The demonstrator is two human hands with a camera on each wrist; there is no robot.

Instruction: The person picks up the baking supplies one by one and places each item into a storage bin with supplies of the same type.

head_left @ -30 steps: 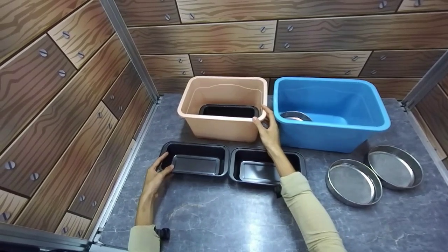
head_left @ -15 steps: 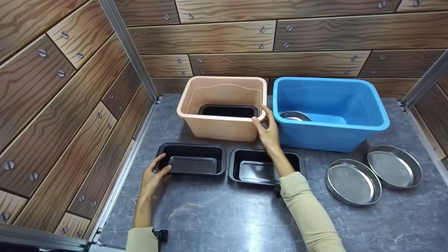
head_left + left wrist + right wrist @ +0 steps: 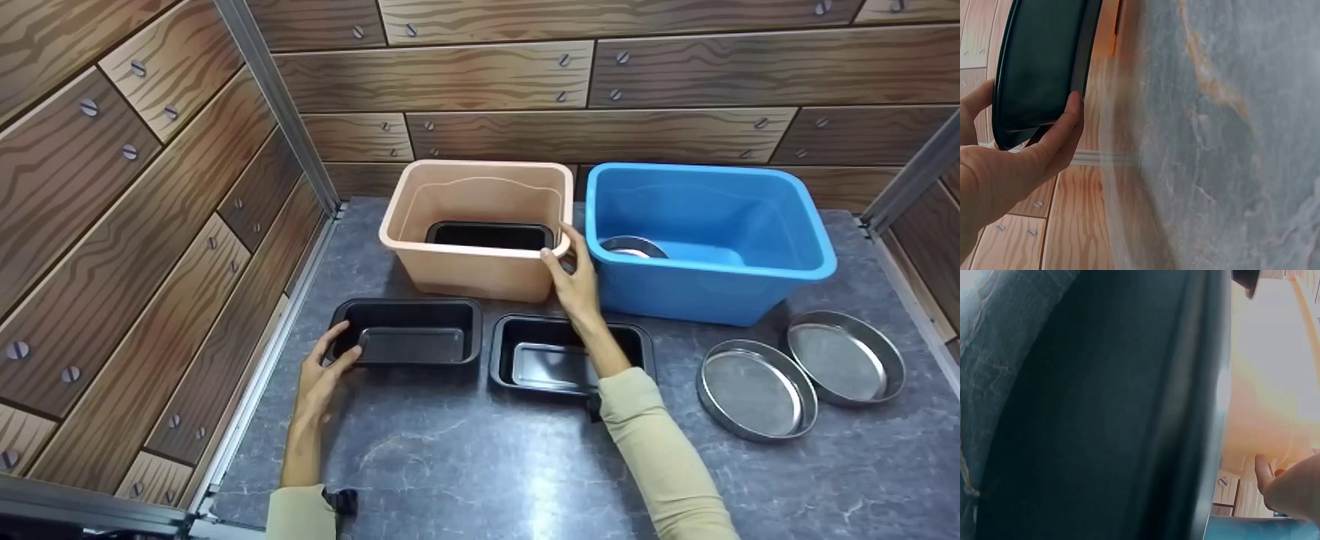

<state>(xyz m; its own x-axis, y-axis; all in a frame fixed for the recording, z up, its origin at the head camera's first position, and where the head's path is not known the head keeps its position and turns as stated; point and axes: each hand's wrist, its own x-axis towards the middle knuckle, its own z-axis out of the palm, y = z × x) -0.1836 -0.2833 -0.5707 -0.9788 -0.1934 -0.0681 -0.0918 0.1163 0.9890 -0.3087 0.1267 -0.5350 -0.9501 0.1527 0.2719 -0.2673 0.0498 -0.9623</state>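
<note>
My left hand (image 3: 321, 375) grips the left end of a black loaf pan (image 3: 409, 345), thumb at the near rim and fingers at the end. From the left wrist view, the loaf pan (image 3: 1039, 62) is held up off the grey surface, fingers (image 3: 1072, 121) under its edge. My right hand (image 3: 576, 285) holds the front right corner of a peach tub (image 3: 472, 274) by the rim. Inside that tub lies another black loaf pan (image 3: 487, 236). A third loaf pan (image 3: 551, 367) rests on the table below my right forearm, which covers part of it.
A blue tub (image 3: 705, 292) stands right of the peach one, with a round metal pan (image 3: 634, 246) inside. Two round cake pans (image 3: 757, 390) lie at the right, touching. Plank-patterned walls (image 3: 487, 82) close off the back and left of the grey table (image 3: 450, 465).
The loaf pan in my left hand has come up off the table and shifted left, away from the pan beside it. My right hand keeps its place on the peach tub.
</note>
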